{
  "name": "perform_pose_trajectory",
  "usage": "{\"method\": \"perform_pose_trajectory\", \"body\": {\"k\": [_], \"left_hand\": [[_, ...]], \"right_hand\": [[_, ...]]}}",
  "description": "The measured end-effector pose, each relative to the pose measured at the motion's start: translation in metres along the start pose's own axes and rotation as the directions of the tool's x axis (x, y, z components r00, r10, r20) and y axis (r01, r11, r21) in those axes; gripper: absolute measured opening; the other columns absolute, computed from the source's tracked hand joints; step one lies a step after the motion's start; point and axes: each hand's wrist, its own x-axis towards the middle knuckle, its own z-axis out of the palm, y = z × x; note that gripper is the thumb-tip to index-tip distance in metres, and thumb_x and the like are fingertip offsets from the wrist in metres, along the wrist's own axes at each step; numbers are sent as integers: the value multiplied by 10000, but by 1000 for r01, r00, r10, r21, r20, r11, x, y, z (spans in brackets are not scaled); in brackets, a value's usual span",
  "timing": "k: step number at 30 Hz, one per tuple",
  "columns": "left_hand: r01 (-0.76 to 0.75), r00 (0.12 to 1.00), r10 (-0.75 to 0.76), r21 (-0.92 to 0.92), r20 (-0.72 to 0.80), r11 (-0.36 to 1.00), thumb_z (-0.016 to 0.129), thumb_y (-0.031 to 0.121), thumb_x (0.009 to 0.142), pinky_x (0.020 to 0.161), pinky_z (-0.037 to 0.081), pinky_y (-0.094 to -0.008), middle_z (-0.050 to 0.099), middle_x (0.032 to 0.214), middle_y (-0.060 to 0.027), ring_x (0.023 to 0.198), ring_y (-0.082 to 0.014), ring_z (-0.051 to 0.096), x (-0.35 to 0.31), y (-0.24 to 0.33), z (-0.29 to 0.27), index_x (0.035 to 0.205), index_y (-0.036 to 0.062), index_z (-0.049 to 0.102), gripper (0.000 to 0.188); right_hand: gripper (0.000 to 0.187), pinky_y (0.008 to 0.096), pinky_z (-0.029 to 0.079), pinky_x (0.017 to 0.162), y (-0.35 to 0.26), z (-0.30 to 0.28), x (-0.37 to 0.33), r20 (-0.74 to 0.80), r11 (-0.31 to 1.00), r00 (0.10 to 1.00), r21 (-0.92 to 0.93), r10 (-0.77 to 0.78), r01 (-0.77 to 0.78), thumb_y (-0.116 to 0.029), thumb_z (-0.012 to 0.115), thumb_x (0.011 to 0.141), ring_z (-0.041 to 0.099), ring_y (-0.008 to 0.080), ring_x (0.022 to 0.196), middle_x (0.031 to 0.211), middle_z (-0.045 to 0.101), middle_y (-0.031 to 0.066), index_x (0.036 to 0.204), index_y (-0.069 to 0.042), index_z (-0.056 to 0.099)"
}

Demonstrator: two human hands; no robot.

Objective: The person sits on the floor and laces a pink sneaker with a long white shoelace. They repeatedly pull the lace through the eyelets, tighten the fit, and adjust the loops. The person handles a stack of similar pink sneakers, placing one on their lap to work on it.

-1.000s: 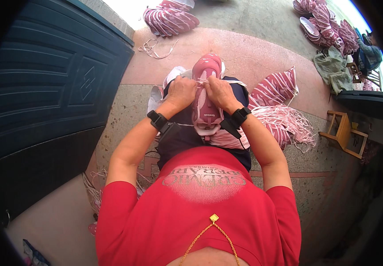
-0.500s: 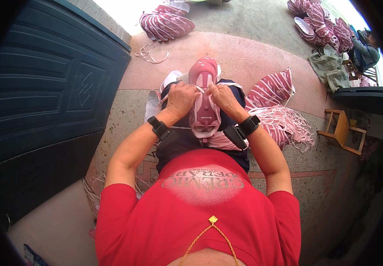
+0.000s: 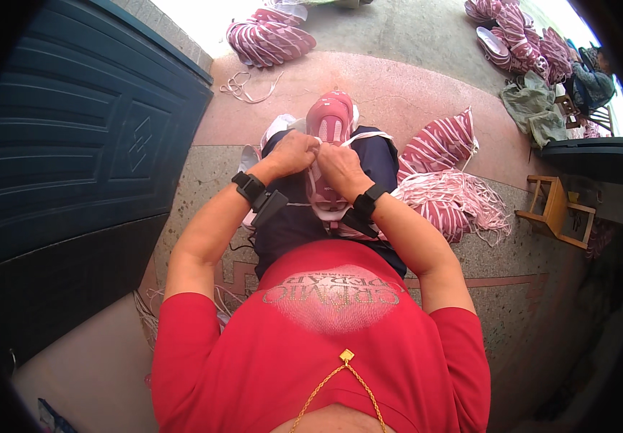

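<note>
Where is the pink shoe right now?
In the head view, the pink shoe lies just above the centre, over the dark trousers, partly covered by the left hand and right hand.

Both arms are held forward, with the left elbow (image 3: 194, 261) and the right elbow (image 3: 442, 268) bent and set outward. The left forearm (image 3: 214, 220) and right forearm (image 3: 406, 229) are angled inward, converging at the body's midline. The left hand (image 3: 291, 154) is positioned with its back upward and fingers curled. The right hand (image 3: 341, 170) is held slightly lower in view, back upward, fingers bent. The fingertips are closely aligned; contact between them cannot be confirmed.
</note>
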Motion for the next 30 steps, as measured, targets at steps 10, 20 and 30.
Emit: {"method": "perform_pose_trajectory", "body": {"k": [10, 20, 30], "left_hand": [[-25, 981, 18, -32, -193, 999, 619, 127, 762, 889, 416, -384, 661, 1008, -126, 955, -305, 573, -24, 23, 3, 966, 64, 691, 226], [-260, 945, 236, -83, -228, 962, 674, 89, 792, 694, 483, -328, 632, 773, -91, 732, -264, 575, -22, 89, -3, 900, 53, 688, 114], [124, 912, -374, -751, -172, 649, 634, 174, 907, 632, 438, -174, 628, 793, 14, 676, -35, 529, -23, 94, -13, 1011, -38, 661, 238]], "right_hand": [[252, 415, 515, 547, 1, -23, -8, -55, 994, 995, 73, -77, 81, -214, 486, 865, 656, 312, 609, 634, 633, 162, 723, -47, 608], [263, 323, 413, 551, 41, -54, -39, 127, 261, 934, 940, 334, -221, -208, 451, 925, 522, 186, 620, 706, 554, 105, 796, 3, 542], [330, 217, 420, 718, 11, -60, -24, 109, -110, 941, 991, 321, -77, -266, 561, 946, 533, 52, 794, 944, 646, 19, 1116, 6, 641]]}}
